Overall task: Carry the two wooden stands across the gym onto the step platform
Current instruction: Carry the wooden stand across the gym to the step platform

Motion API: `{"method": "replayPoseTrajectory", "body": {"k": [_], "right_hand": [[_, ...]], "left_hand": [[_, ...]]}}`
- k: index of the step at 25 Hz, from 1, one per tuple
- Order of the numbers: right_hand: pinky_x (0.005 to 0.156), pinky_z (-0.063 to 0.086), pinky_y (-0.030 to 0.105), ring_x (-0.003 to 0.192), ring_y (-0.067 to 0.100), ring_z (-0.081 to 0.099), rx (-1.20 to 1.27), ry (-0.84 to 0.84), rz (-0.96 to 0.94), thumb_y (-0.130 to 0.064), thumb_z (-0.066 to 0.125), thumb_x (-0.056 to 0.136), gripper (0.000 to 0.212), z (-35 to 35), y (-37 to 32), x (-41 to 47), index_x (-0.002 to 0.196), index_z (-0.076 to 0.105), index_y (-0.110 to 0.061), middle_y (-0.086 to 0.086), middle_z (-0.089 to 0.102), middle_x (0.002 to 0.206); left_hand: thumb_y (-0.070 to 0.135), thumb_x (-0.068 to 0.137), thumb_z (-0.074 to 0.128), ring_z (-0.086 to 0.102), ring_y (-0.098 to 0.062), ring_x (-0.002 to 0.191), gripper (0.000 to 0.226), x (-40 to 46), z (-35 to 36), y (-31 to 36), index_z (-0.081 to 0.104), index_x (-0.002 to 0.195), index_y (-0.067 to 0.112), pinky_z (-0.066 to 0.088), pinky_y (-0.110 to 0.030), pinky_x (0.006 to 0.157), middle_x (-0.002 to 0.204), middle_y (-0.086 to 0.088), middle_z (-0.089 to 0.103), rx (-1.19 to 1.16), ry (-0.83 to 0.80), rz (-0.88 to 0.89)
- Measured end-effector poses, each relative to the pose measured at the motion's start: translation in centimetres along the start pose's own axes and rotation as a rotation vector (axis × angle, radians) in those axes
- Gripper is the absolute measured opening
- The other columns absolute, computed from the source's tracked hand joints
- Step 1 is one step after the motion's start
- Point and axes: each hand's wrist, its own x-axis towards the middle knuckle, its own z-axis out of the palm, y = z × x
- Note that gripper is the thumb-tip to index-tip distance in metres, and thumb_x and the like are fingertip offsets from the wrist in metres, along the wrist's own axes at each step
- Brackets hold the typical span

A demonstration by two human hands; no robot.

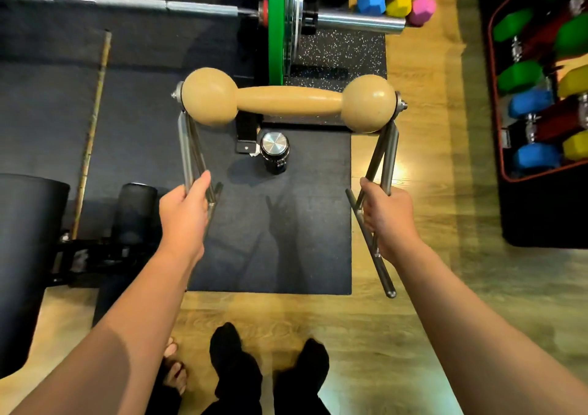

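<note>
I see my left hand point(183, 211) with its fingers point(203, 180) wrapped tight around the thin steel legs on one side of the tan wooden stand with two round ball ends and a turned bar between them point(288, 101). My right hand point(386, 215) has its fingers point(369, 192) closed on the steel legs of the other side. The stand hangs in the air just beyond both sets of fingers, its wooden bar level and well above the floor. Below and between my fingers lies a dark rubber floor mat point(311, 223), and on it, just past my fingertips, stands a black bottle with a shiny metal cap point(274, 153). Farther beyond the fingers sits a green weight plate on a steel barbell point(276, 26).
</note>
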Motion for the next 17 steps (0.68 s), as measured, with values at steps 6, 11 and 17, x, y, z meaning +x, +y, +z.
{"method": "replayPoseTrajectory", "body": {"k": [6,11,17], "right_hand": [[0.037,0.028,0.021,0.036,0.009,0.033,0.019,-0.021,-0.08,-0.027,0.067,0.098,0.037,-0.1,-6.9,-1.8,0.068,0.047,-0.017,-0.004,0.039,0.049],[0.039,0.027,0.025,0.038,0.01,0.032,0.008,-0.018,-0.15,-0.032,0.069,0.093,0.04,-0.2,-13.9,-3.7,0.065,0.045,-0.02,-0.004,0.038,0.048],[0.052,0.022,0.033,0.049,0.016,0.028,-0.013,-0.018,-0.312,-0.052,0.07,0.075,0.044,2.5,-28.3,-7.6,0.054,0.041,-0.026,-0.006,0.035,0.051]], "left_hand": [[0.036,0.096,0.069,0.021,-0.01,0.045,0.055,-2.0,0.7,8.2,0.026,0.064,0.027,0.014,-0.029,0.046,0.05,0.008,0.025,-0.038,-0.012,0.077],[0.036,0.095,0.07,0.022,-0.009,0.042,0.055,-3.5,1.0,15.1,0.027,0.064,0.026,0.017,-0.025,0.042,0.047,0.009,0.027,-0.07,-0.011,0.113],[0.035,0.098,0.068,0.022,-0.008,0.04,0.052,-3.8,0.7,30.6,0.028,0.065,0.025,0.015,-0.026,0.042,0.046,0.01,0.027,-0.093,-0.065,0.208]]}}
